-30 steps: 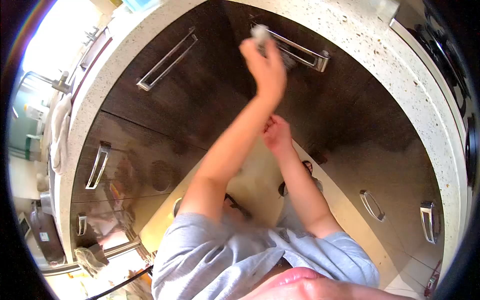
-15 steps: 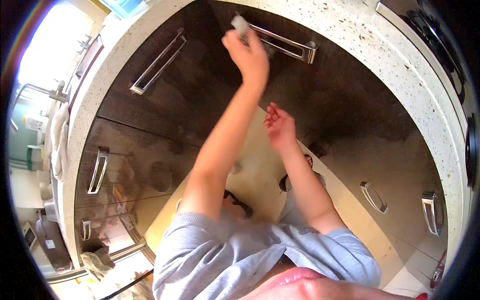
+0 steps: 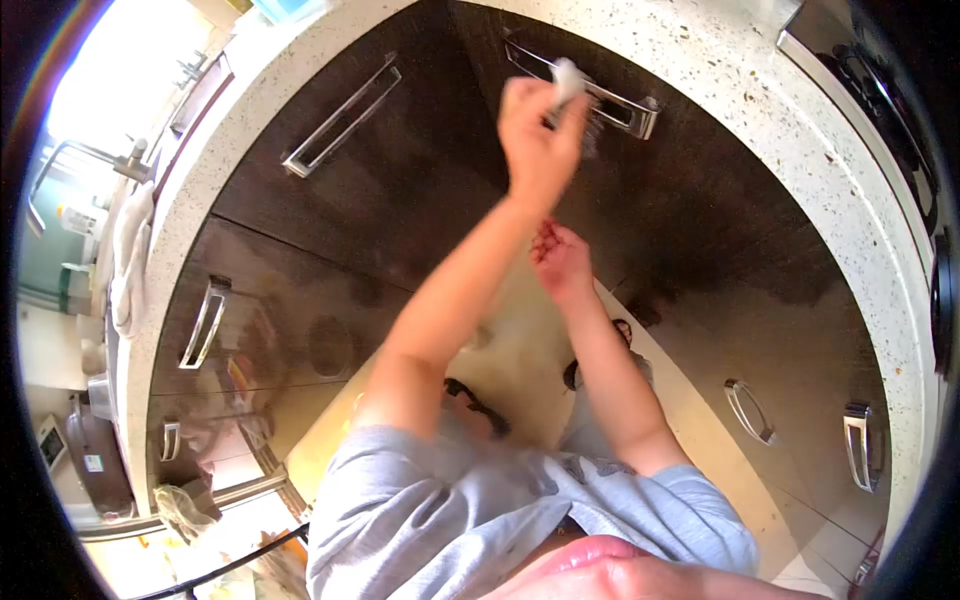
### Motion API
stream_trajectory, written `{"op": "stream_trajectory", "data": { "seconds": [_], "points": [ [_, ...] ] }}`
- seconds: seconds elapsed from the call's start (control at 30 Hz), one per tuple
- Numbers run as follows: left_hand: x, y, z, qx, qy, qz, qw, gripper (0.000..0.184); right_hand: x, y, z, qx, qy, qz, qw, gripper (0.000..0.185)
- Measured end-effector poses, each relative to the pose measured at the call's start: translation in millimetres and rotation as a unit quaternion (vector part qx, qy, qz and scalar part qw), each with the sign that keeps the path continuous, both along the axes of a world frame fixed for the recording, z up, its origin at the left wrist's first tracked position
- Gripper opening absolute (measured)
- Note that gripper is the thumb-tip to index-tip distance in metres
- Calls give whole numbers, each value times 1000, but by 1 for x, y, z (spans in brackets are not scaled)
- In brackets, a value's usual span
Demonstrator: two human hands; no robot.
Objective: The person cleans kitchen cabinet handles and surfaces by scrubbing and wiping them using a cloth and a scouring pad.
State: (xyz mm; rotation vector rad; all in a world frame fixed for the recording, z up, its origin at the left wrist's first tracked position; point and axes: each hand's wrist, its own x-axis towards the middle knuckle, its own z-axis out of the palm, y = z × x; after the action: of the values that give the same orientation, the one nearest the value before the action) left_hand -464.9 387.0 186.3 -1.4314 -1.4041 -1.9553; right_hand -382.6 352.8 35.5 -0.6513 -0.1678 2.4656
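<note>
Between the fingers of my left hand (image 3: 540, 140) is a small white cloth (image 3: 568, 80), blurred by motion. It is pressed at the long chrome handle (image 3: 622, 112) of a dark drawer front (image 3: 690, 170). Lower down, my right hand (image 3: 561, 262) hangs with loosely curled fingers, holding nothing visible, close to my left wrist and in front of the dark cabinet.
A speckled pale countertop (image 3: 760, 80) curves around the cabinets. Other chrome handles (image 3: 342, 118) sit on the left fronts and the lower right. A tap (image 3: 130, 160) and a draped cloth (image 3: 130, 260) are at left, a black hob (image 3: 885, 110) at right.
My left hand has moved right along the drawer handle with the white cloth since half a second ago, after an earlier move left. My right hand has stayed low. The view has shifted slightly.
</note>
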Motion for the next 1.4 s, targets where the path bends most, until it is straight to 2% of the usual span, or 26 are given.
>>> {"op": "stream_trajectory", "data": {
  "seconds": [0.03,0.1,0.17,0.2,0.3,0.37,0.43,0.47,0.5,0.57,0.63,0.7,0.73,0.8,0.87,0.9,0.97,1.0,1.03,1.1,1.17,1.2,1.27,1.3,1.37,1.4],
  "points": [
    [-3,1,-3,-2,13,10,1000,14,-2,-1,5,-5,-2,-2,1000,16],
    [-55,10,7,-55,-62,80,993,13,6,-4,14,-22,-10,-19,1000,16],
    [-42,15,-2,-33,-31,132,990,12,8,3,2,-2,6,-30,1000,18],
    [-26,10,-2,-13,27,131,991,12,8,6,-4,11,16,-35,999,20],
    [42,-4,-7,-11,44,40,998,12,-1,0,-12,99,63,-27,993,24],
    [50,-6,0,-15,-1,15,1000,11,1,-8,-21,131,93,-4,987,28],
    [28,-7,-3,-8,77,29,997,10,-2,-16,-1,151,84,-10,985,26],
    [13,-2,-3,1,115,34,993,9,1,1,-26,50,83,29,995,21],
    [-5,0,-3,-1,124,101,987,8,4,-5,19,-15,-43,-29,999,17],
    [-30,-3,13,-90,59,132,985,9,12,0,9,23,-18,-45,999,19],
    [-1,8,-7,18,32,108,994,12,8,9,2,16,-15,-35,999,20],
    [25,1,-9,40,50,79,995,13,6,2,3,38,-4,-41,998,21],
    [46,-1,-15,19,-2,15,1000,14,2,-2,11,72,10,-53,996,21],
    [37,-3,-13,12,12,35,999,14,7,-13,12,149,40,-17,988,23],
    [23,5,-18,24,27,53,998,12,7,-5,8,59,-11,-27,998,23],
    [9,7,-19,23,23,117,993,11,4,-2,6,9,-34,-35,999,23],
    [-11,13,-17,-3,-137,71,988,10,13,0,10,7,-32,-50,998,22],
    [3,9,-14,-57,-166,116,978,10,13,-1,8,13,-39,-48,998,22],
    [34,4,-18,9,-73,104,992,9,7,3,9,23,-41,-44,998,22],
    [46,4,-25,43,-39,63,996,10,6,1,14,31,-7,-32,999,22],
    [44,-5,-16,-7,-72,29,997,11,10,-10,35,32,24,-34,999,23],
    [39,-8,-16,-20,-62,38,997,12,12,-7,21,71,-3,-12,997,21],
    [39,-2,-16,-1,-49,19,999,10,10,9,-1,30,-6,-16,999,20],
    [29,3,-21,8,-36,60,998,10,10,11,-6,5,-7,-19,1000,20],
    [0,9,-20,-13,-143,88,986,13,18,9,10,-39,-20,-60,997,19],
    [-7,13,-13,15,-194,40,980,16,19,11,10,-37,-19,-59,997,18]
  ]
}}
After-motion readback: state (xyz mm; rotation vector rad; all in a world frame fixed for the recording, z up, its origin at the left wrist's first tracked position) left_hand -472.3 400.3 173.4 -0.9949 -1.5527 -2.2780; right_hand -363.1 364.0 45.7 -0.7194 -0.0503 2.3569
